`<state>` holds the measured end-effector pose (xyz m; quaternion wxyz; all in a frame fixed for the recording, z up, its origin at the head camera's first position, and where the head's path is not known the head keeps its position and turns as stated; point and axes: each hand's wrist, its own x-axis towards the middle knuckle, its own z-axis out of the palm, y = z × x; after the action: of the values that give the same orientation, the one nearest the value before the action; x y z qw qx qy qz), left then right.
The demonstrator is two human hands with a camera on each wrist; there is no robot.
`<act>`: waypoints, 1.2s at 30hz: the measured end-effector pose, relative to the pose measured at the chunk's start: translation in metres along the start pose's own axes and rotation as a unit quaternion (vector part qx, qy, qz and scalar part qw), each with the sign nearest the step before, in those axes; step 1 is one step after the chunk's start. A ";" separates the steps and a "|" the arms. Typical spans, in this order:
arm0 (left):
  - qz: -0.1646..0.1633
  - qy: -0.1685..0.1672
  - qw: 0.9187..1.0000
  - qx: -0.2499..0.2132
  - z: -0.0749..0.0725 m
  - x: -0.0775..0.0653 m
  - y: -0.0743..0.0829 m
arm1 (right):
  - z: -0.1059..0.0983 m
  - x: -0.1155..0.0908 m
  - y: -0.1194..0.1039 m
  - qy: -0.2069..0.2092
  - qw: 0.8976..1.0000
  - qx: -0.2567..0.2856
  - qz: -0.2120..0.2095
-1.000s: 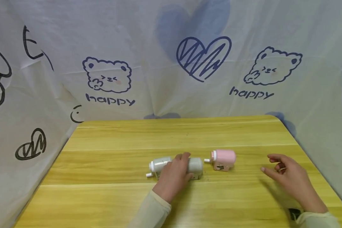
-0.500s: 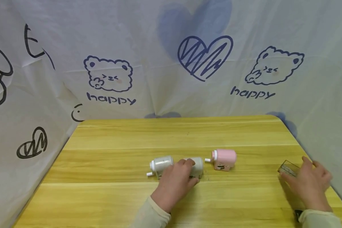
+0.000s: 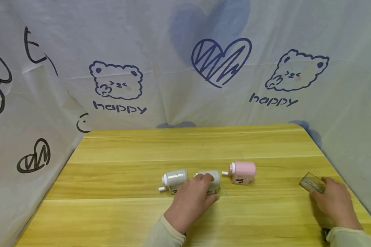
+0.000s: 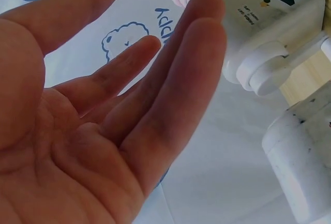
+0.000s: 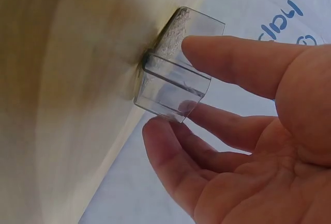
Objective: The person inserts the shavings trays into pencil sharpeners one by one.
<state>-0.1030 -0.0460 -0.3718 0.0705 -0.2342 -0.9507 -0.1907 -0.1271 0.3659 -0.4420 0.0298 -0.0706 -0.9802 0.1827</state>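
Note:
My left hand (image 3: 190, 200) hovers at the second grey crank pencil sharpener (image 3: 215, 180), covering part of it. Its fingers are extended, with fingertips close to the sharpener's body (image 4: 243, 22) in the left wrist view. Just left lies another grey crank sharpener (image 3: 177, 176), its white handle pointing left. To the right sits a pink crank sharpener (image 3: 245, 169). At the table's right side, my right hand (image 3: 338, 202) pinches a small clear plastic drawer (image 3: 310, 181) between thumb and fingers. Greyish residue shows inside the drawer (image 5: 170, 76) in the right wrist view, low over the wood.
The wooden table (image 3: 111, 219) has its right edge close beside my right hand. White cloth (image 3: 160, 51) with drawn bears and hearts hangs behind the table and along both sides.
My right hand has moved right and taken hold of the clear drawer, which it hid at first. My left hand has shifted slightly right, uncovering more of the left grey sharpener.

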 end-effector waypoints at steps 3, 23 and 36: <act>0.002 -0.002 1.000 -0.009 -0.001 -0.001 0.002 | -0.001 0.000 0.000 -0.009 1.000 0.003 0.002; 0.018 -0.026 0.999 -0.032 0.008 0.000 0.004 | 0.011 -0.009 -0.043 -0.140 0.975 0.137 -0.101; 0.019 -0.029 0.998 -0.046 0.010 0.003 0.004 | 0.024 -0.019 -0.078 -0.259 0.926 0.215 -0.170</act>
<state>-0.1038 -0.0378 -0.3791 0.0356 -0.2608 -0.9380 -0.2255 -0.1201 0.2829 -0.4367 -0.1798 0.1547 -0.8881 0.3936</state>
